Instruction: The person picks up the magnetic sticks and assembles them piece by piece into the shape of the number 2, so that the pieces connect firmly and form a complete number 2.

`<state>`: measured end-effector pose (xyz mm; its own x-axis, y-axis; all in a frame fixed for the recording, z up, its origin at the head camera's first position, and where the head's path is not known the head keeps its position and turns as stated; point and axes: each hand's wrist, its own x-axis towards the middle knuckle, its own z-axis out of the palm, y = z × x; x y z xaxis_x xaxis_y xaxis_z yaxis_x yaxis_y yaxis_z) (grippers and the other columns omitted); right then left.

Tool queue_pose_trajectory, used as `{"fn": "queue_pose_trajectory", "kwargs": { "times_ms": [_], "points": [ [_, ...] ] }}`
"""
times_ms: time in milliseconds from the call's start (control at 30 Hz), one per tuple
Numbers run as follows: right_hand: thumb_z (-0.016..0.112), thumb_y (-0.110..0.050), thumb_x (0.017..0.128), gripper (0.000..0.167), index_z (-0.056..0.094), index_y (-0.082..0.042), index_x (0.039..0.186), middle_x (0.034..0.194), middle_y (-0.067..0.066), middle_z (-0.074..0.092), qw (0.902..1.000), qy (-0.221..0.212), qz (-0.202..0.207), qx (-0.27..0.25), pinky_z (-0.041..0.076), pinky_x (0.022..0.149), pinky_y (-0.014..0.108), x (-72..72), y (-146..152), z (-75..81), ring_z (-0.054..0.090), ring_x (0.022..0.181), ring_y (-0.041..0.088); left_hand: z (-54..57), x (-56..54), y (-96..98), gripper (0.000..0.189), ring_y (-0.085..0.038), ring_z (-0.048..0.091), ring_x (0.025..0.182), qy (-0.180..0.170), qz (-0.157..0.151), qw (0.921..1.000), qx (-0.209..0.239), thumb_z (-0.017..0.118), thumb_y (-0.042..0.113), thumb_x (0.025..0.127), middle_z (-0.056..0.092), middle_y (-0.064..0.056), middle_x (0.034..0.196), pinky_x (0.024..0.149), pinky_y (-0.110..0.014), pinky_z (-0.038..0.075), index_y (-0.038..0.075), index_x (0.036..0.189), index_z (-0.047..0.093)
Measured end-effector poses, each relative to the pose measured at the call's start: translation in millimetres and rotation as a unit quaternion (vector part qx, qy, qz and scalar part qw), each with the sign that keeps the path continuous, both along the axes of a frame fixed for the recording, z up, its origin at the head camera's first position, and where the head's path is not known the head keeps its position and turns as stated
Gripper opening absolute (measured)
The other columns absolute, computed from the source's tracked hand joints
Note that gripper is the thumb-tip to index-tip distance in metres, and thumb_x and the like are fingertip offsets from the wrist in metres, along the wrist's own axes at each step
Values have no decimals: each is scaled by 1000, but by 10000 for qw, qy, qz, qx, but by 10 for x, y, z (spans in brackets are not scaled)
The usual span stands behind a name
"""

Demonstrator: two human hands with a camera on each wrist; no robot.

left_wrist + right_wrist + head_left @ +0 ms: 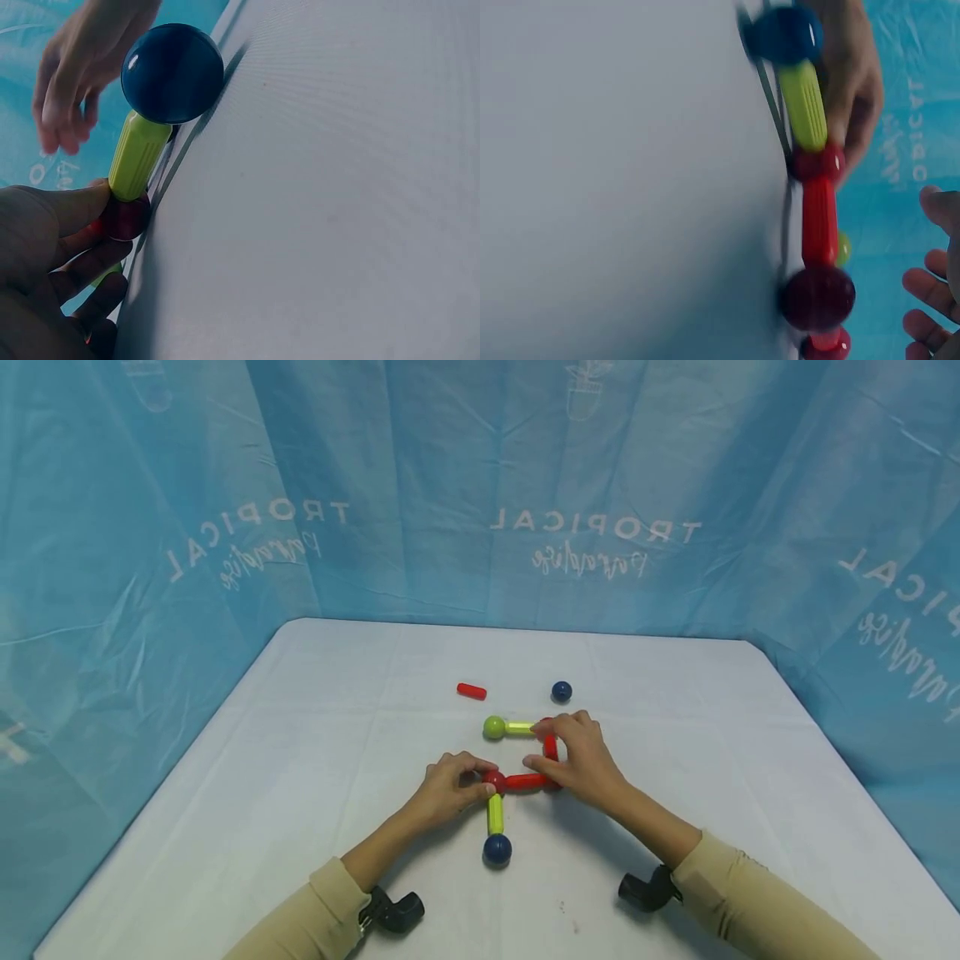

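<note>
On the white table lies a joined chain of sticks and balls. My left hand [447,789] pinches a red ball [495,782] between thumb and fingers. From that ball a yellow-green stick [495,816] runs to a dark blue ball [497,851] at the near end. A red stick [523,782] leads right to a dark red ball [817,298]. Another red stick [551,747] continues away toward a yellow-green stick [519,727] and green ball [494,727]. Over that right corner hovers my right hand [585,762], fingers loosely spread, apart from the pieces in the right wrist view.
Beyond the chain lie a loose red stick [472,692] and a loose dark blue ball [562,692]. A blue printed curtain [450,485] hangs behind and beside the white table [262,793]. Black camera mounts [401,912] sit at both wrists.
</note>
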<state>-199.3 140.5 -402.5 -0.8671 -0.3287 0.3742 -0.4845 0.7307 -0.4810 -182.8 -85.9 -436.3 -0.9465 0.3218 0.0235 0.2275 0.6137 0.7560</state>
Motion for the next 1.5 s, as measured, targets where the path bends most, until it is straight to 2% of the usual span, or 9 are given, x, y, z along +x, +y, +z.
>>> {"fn": "queue_pose_trajectory", "kwargs": {
  "times_ms": [233,400,533,667,800,933,1033,1267,1500],
  "points": [
    [75,-37,78,45,64,-13,114,105,4,67,9992,-132,-91,380,38,87,40,-503,-160,1,48,101,21,-14,1,-6,29,-17,48,95,-11,-27,10000,63,70,22,83,66,3,102,82,-36,26,18,111,68],
    [71,-41,80,47,62,-17,119,108,2,65,9958,-434,-283,758,38,92,42,-862,-339,21,49,106,23,-12,-11,-6,28,-17,48,97,-29,0,10000,79,70,23,83,65,4,103,82,-37,27,20,111,68],
    [70,-41,81,48,61,-18,122,111,2,64,9931,-669,-314,911,37,93,42,-1085,-485,64,47,109,24,-6,-14,-3,28,-17,48,99,-77,6,9999,80,70,23,84,65,4,104,83,-37,27,20,112,68],
    [69,-41,82,50,60,-17,125,114,3,64,9899,-933,-319,1019,38,93,42,-1236,-612,70,47,108,24,-8,-13,0,29,-17,48,99,-80,-6,10000,51,70,23,83,65,3,105,83,-37,27,20,112,68],
    [68,-42,82,52,59,-16,126,114,4,64,9855,-1146,-377,1196,38,94,42,-1335,-705,24,47,108,24,-13,-14,7,30,-16,47,98,-87,-8,9999,57,71,23,83,66,4,105,83,-36,26,21,112,68],
    [68,-44,82,52,59,-17,126,113,3,65,9834,-1110,-401,1381,38,94,42,-1398,-774,-19,47,108,24,-15,-17,11,28,-17,48,97,-17,-29,9999,138,70,22,83,66,4,105,81,-36,25,20,112,68],
    [68,-43,83,53,58,-18,127,114,3,64,9830,-1163,-329,1380,37,95,42,-1409,-814,-25,47,110,24,-9,-16,11,28,-17,48,97,10,-26,9998,189,70,22,83,66,4,105,81,-35,25,20,111,68],
    [68,-40,84,52,53,-25,131,125,0,59,9774,-1710,-163,1236,40,95,43,-1378,-841,-52,44,117,23,18,-15,9,28,-18,48,98,-37,-25,9998,183,69,22,84,65,4,105,82,-36,25,19,112,68],
    [68,-38,83,50,57,-18,128,116,3,62,9791,-1620,-519,1114,37,96,43,-1422,-866,-217,46,111,24,4,-17,7,28,-17,48,98,36,-47,9997,235,70,22,83,66,4,105,83,-36,25,19,111,68]
  ]
}}
